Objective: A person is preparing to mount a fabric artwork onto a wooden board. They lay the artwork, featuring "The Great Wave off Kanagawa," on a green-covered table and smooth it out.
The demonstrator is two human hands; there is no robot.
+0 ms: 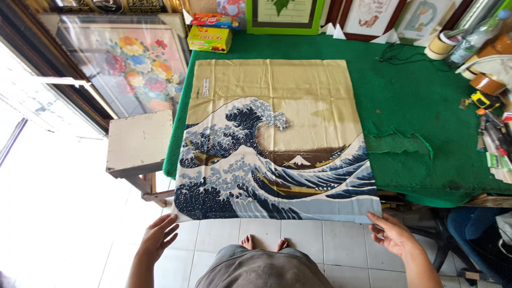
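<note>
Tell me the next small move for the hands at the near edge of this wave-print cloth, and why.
Probably take hold of both near corners. The wave-print cloth lies flat on the green table, its near edge hanging past the table's front. The right hand touches the lower right corner with open fingers; the left hand is open just below the lower left corner, seemingly not yet on it.

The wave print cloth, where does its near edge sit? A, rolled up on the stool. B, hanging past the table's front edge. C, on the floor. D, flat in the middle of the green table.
B: the cloth overhangs the green table, between both hands.
</note>
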